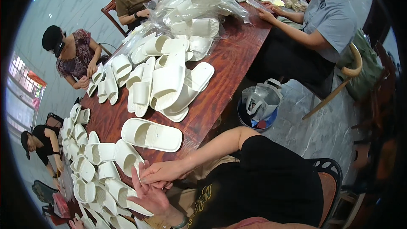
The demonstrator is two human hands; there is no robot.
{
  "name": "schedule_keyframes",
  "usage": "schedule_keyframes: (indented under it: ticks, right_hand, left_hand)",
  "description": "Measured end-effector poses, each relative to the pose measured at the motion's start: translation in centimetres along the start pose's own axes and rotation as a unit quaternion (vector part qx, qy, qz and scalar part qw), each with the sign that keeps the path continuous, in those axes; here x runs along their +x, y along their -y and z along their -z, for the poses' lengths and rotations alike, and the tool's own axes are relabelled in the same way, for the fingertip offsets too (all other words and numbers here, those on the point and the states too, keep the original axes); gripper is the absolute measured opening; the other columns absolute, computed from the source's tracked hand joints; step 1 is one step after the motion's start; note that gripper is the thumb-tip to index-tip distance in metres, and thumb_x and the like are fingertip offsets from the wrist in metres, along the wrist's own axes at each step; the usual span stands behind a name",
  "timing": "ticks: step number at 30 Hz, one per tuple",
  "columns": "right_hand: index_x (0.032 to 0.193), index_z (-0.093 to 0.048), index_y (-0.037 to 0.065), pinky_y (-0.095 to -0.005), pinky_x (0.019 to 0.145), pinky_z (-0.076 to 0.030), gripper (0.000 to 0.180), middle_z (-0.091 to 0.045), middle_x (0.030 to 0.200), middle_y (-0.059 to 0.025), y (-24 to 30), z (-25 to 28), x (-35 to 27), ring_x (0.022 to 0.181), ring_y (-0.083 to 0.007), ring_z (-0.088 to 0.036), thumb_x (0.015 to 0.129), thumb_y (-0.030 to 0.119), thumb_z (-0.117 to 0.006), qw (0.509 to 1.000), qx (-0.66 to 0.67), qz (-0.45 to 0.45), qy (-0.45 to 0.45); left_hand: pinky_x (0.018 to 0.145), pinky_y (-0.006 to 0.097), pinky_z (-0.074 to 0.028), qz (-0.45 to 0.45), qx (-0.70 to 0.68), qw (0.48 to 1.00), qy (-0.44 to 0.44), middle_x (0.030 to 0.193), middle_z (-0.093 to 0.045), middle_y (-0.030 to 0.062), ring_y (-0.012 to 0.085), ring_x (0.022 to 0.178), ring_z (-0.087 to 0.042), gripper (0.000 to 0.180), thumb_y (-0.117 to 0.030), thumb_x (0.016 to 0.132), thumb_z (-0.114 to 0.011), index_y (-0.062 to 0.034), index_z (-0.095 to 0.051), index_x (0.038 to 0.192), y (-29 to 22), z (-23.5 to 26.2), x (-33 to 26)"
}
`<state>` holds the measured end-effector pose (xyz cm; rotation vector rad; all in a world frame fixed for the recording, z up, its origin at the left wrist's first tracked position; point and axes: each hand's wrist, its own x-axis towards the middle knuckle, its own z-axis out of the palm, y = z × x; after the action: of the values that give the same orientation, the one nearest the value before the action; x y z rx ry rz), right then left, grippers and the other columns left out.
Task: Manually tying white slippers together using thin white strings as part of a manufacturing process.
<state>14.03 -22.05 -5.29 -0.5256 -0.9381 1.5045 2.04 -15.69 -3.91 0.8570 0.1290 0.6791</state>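
My left hand (153, 199) is palm up with its fingers stretched out and apart, a dark watch at its wrist. Across it lies my right hand (163, 173), its thumb and fingers pressed together at the left hand's fingers; whatever may be between them is too small to make out. Just beyond the fingertips is a white slipper (127, 157) on the brown wooden table (229, 65). A second white slipper (151, 135) lies on its own by the table edge, apart from both hands.
Many white slippers (91, 169) cover the table's left side, with a pile (169, 72) further back. Clear plastic bags (199, 4) heap at the far end. Several people sit or stand around the table. Beside it stands a blue bucket (260, 121) with a plastic jug inside.
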Motion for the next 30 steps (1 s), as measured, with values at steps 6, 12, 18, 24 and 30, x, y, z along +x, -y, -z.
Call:
schedule_keyframes:
  ticks: [6, 12, 18, 24, 30]
  right_hand:
    - [0.088, -0.050, 0.007, -0.0216, 0.039, -0.016, 0.023, -0.027, 0.052, 0.0074, -2.1, 0.5, -0.3, 0.041, -0.0036, -0.020, 0.095, 0.027, -0.040, 0.989, 0.138, -0.025, -0.048]
    - [0.092, -0.056, 0.005, -0.0212, 0.040, -0.019, 0.026, -0.029, 0.053, 0.0077, -2.6, 0.7, -1.1, 0.042, -0.0030, -0.022, 0.095, 0.028, -0.046, 0.996, 0.084, -0.035, -0.009]
    - [0.099, -0.064, 0.003, -0.0248, 0.070, -0.045, 0.023, -0.062, 0.091, -0.0014, 0.9, 3.0, -5.3, 0.081, -0.0106, -0.055, 0.093, 0.018, -0.048, 0.953, -0.298, -0.025, -0.053]
    - [0.095, -0.064, -0.003, -0.0207, 0.062, -0.041, 0.016, -0.066, 0.085, -0.0051, 2.6, 3.6, -8.1, 0.070, -0.0061, -0.051, 0.089, 0.008, -0.054, 0.929, -0.274, -0.088, -0.234]
    - [0.089, -0.063, -0.004, -0.0213, 0.057, -0.037, 0.016, -0.057, 0.072, -0.0026, 3.1, 4.7, -7.4, 0.063, -0.0064, -0.047, 0.088, 0.009, -0.055, 0.875, -0.298, -0.013, -0.381]
  left_hand:
    - [0.099, 0.044, -0.038, -0.090, 0.318, 0.943, -0.047, 0.131, -0.041, 0.0246, 0.0356, 0.120, -0.044, 0.057, -0.035, 0.093, -0.048, 0.0006, -0.030, 0.134, 1.6, -0.6, -1.6]
    - [0.092, 0.036, -0.042, -0.114, 0.239, 0.963, -0.053, 0.123, -0.051, 0.0220, 0.0277, 0.114, -0.050, 0.024, -0.022, 0.097, -0.040, -0.0002, -0.050, 0.103, 0.6, 3.5, -2.6]
    - [0.084, 0.034, -0.043, -0.155, 0.066, 0.985, -0.021, 0.064, -0.039, -0.0049, 0.0070, 0.057, -0.040, 0.018, -0.016, 0.094, -0.044, -0.0049, -0.047, 0.108, -3.2, 7.7, -4.8]
    - [0.043, 0.023, -0.032, -0.130, -0.004, 0.988, -0.087, 0.053, -0.030, -0.0039, 0.0060, 0.041, -0.027, 0.027, -0.023, 0.099, -0.035, -0.0038, -0.051, 0.109, -4.6, 7.6, -6.2]
    - [0.043, 0.022, -0.026, -0.155, -0.003, 0.977, -0.149, 0.051, -0.028, -0.0044, 0.0057, 0.042, -0.023, 0.027, -0.022, 0.099, -0.035, -0.0016, -0.052, 0.106, -5.3, 9.8, -8.5]
